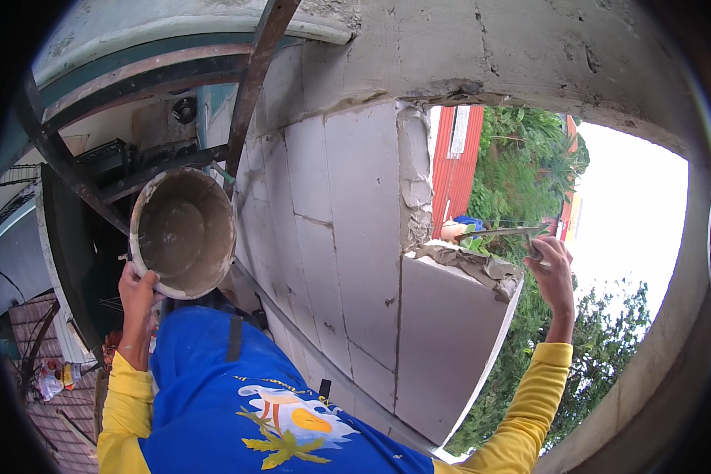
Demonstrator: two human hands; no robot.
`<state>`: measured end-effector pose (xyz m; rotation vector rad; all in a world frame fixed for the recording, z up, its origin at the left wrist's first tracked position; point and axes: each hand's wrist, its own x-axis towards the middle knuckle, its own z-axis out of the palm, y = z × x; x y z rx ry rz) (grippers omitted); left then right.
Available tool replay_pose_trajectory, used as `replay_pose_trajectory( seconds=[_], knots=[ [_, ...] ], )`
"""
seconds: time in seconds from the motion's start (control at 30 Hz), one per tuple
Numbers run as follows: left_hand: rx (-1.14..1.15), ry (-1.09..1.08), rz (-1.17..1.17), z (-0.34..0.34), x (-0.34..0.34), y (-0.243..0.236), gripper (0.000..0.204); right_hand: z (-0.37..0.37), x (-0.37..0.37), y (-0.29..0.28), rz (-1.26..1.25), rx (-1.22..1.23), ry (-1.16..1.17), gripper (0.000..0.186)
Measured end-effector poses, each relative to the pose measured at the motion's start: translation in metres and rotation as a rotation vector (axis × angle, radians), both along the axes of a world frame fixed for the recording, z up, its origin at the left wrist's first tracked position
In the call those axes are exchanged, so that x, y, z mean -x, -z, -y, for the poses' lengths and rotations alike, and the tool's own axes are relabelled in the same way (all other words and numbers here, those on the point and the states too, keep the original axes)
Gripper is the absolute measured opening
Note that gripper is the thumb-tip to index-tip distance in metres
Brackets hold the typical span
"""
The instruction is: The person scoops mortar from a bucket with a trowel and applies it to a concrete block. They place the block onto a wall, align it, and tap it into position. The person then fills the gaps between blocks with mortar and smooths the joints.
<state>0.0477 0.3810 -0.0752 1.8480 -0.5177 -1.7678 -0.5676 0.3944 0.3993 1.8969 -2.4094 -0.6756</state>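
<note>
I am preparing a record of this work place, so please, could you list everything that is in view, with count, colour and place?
Bucket: one, grey-smeared, left of centre
Trowel: one, greyish, right of centre
Block wall: one, pale grey, centre
Mortar: two main patches, grey, along the block edges
Cement surface: one, grey, top
Metal frame: one, dark brown, upper left
Corrugated sheeting: count unclear, red, beyond the wall
Foliage: uncountable, green, beyond the wall
Tiled surface: one, reddish-brown, lower left
Small clutter: count unclear, mixed colours, lower left
Shirt: one, blue, yellow sleeves, bottom
Left hand: one, yellow-sleeved, holding the bucket
Right hand: one, yellow-sleeved, holding the trowel
</note>
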Motion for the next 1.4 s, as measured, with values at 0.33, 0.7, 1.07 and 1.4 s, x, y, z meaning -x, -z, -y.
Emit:
replay_pose_trajectory(
  seconds=[0.33, 0.7, 1.07, 1.4],
  knots=[
    [-0.016, -0.018, 0.002, 0.005, -0.007, 0.009, 0.018, -0.038, 0.041, 0.026, -0.037, -0.015, -0.029, 0.037],
    [0.006, 0.024, 0.005, 0.015, 0.006, 0.011, 0.017, 0.036, -0.042, -0.01, -0.087, -0.101, -0.163, 0.033],
    [0.018, 0.063, -0.066, 0.018, 0.027, -0.007, 0.022, 0.013, -0.08, -0.07, -0.217, 0.046, -0.163, 0.034],
    [-0.012, 0.135, -0.078, 0.022, 0.047, -0.018, 0.024, -0.104, -0.134, -0.094, -0.384, 0.274, -0.088, 0.03]
  ],
)
